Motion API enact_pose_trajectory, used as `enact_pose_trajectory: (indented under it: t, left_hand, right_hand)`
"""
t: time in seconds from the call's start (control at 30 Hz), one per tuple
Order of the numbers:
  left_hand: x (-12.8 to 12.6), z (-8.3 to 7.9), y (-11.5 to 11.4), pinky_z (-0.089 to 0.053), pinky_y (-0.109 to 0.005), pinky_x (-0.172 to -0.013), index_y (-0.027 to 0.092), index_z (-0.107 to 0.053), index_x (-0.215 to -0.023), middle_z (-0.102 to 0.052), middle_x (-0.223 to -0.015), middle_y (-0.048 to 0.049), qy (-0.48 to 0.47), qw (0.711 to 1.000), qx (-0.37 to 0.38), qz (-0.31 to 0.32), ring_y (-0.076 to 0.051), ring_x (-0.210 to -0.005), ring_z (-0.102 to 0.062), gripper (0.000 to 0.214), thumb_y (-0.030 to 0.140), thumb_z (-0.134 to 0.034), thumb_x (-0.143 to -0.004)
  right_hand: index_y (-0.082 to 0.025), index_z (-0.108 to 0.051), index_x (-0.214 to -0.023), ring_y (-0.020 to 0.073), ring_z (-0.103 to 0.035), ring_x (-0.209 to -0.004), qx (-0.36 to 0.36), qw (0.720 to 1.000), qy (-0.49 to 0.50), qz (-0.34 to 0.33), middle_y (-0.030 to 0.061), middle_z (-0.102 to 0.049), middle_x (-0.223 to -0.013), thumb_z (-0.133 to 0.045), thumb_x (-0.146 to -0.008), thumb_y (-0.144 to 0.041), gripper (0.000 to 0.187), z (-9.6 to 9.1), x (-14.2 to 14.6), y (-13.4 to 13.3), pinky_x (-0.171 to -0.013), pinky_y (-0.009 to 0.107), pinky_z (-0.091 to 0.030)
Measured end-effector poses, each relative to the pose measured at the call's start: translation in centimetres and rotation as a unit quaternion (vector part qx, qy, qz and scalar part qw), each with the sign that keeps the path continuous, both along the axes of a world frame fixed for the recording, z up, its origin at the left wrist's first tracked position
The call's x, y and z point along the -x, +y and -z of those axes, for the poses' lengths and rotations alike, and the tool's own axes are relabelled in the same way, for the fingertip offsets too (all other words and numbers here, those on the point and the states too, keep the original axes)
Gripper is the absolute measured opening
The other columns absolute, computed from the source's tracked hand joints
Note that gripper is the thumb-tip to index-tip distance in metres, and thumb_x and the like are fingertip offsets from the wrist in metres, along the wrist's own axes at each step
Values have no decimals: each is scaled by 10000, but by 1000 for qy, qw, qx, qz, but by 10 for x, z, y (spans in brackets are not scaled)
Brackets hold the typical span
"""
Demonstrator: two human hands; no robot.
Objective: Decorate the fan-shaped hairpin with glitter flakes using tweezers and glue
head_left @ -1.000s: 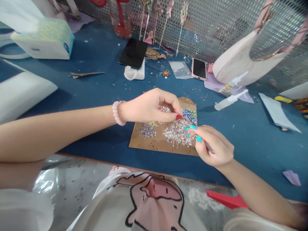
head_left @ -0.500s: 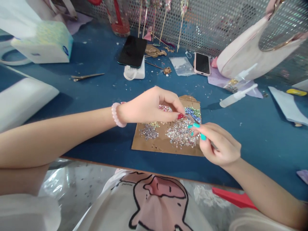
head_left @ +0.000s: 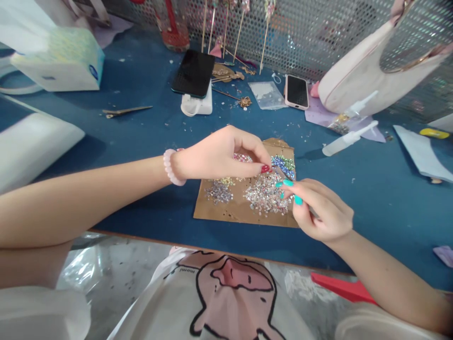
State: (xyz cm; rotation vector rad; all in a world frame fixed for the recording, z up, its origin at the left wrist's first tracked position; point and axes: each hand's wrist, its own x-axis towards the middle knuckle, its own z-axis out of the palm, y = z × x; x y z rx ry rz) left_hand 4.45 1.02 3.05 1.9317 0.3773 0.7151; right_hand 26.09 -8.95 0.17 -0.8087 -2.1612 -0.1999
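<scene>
My right hand [head_left: 320,208], with turquoise nails, pinches a slim metal pair of tweezers [head_left: 282,173]. The tweezers slant up and left to the fingertips of my left hand [head_left: 221,153]. Thumb and forefinger of that left hand are pressed together in a pinch; whatever lies between them is too small to make out. Both hands hover over a brown cardboard sheet [head_left: 240,212]. Lying on it are a pile of clear, glittering rhinestones [head_left: 267,193], a greyish pile [head_left: 219,192] and a blue one [head_left: 281,165]. Pink and yellow stones are partly hidden under my left hand.
Behind the cardboard lie a black phone [head_left: 194,73], a smaller phone [head_left: 297,91] and a plastic bag [head_left: 266,95]. A white-nozzled bottle [head_left: 348,138] is at right, below a pale handbag [head_left: 368,80]. Left are a hair clip [head_left: 127,111] and a tissue pack [head_left: 62,61].
Both hands stay at the same spot over the cardboard, fingertips and tweezers meeting as before. The whole view has shifted very slightly.
</scene>
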Motion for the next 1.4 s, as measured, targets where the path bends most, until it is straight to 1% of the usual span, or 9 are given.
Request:
enact_pose_trajectory:
  t: [0.2, 0.37, 0.5, 0.67, 0.8, 0.9, 1.07, 1.23, 1.4]
  left_hand:
    - [-2, 0, -1, -504, -244, -675, 146, -676, -763, -662, -763, -18, -16, 999, 42, 6, -130, -713, -624, 113, 84, -593, -719]
    - [-4, -3, -4, -513, -242, -662, 163, -684, -739, -663, -746, -8, -24, 996, 88, 0, -131, -697, -630, 102, 86, -625, -709]
    - [-4, -9, -8, -515, -228, -657, 157, -683, -760, -669, -768, -13, -36, 997, 68, 0, -122, -704, -628, 98, 84, -626, -728]
    - [4, -12, -17, -516, -239, -661, 154, -679, -771, -670, -781, -23, -44, 998, 43, -20, -123, -706, -624, 76, 98, -634, -746]
    - [14, -7, -27, -502, -241, -678, 154, -686, -795, -662, -798, -35, -50, 998, 18, -43, -128, -733, -614, 60, 121, -648, -761]
    - [19, -2, -33, -491, -238, -699, 174, -692, -796, -662, -789, -30, -64, 996, -1, -62, -126, -741, -606, 45, 153, -660, -771]
    - [23, 6, -38, -489, -244, -704, 190, -694, -778, -665, -776, -27, -81, 994, -9, -79, -128, -726, -602, 31, 179, -666, -775]
    - [22, 11, -41, -501, -264, -716, 189, -684, -783, -664, -795, -35, -96, 992, 29, -81, -138, -749, -606, 48, 157, -648, -779]
    - [18, 14, -44, -515, -244, -677, 170, -677, -798, -669, -822, -42, -107, 987, 99, -71, -131, -749, -614, 56, 139, -634, -781]
  right_hand:
    - [-156, -516, -1242, 166, -645, -740, 4, 1000, 3, -4, 100, -688, -875, -518, -766, -19, 495, 1, 0, 0, -654, 320, -568]
    - [-201, -497, -1259, 163, -646, -723, 2, 1000, 5, 12, 80, -693, -857, -488, -805, -57, 477, -2, 1, -2, -631, 316, -570]
    - [-203, -503, -1254, 162, -643, -720, -19, 1000, 10, 17, 82, -689, -870, -489, -811, -68, 463, -4, 2, -2, -621, 314, -564]
    - [-153, -502, -1260, 170, -638, -738, -50, 999, 5, -4, 102, -679, -864, -502, -784, -41, 490, -8, 8, -4, -625, 312, -560]
    - [-152, -482, -1277, 173, -631, -753, -33, 999, 24, -28, 102, -673, -879, -496, -783, -41, 507, -8, 18, -11, -623, 329, -564]
    - [-168, -479, -1278, 166, -627, -755, -22, 999, 37, -27, 96, -672, -889, -502, -778, -30, 519, -6, 25, -15, -621, 328, -565]
    - [-144, -491, -1263, 165, -628, -761, -9, 998, 49, -31, 108, -665, -876, -487, -783, -13, 497, 1, 31, -16, -622, 323, -566]
    - [-187, -482, -1270, 157, -631, -758, 7, 998, 60, -24, 87, -669, -873, -478, -797, -28, 499, 5, 33, -17, -610, 316, -570]
    - [-174, -482, -1273, 158, -628, -739, 15, 998, 61, -23, 89, -667, -856, -480, -785, -14, 514, 5, 32, -18, -606, 326, -569]
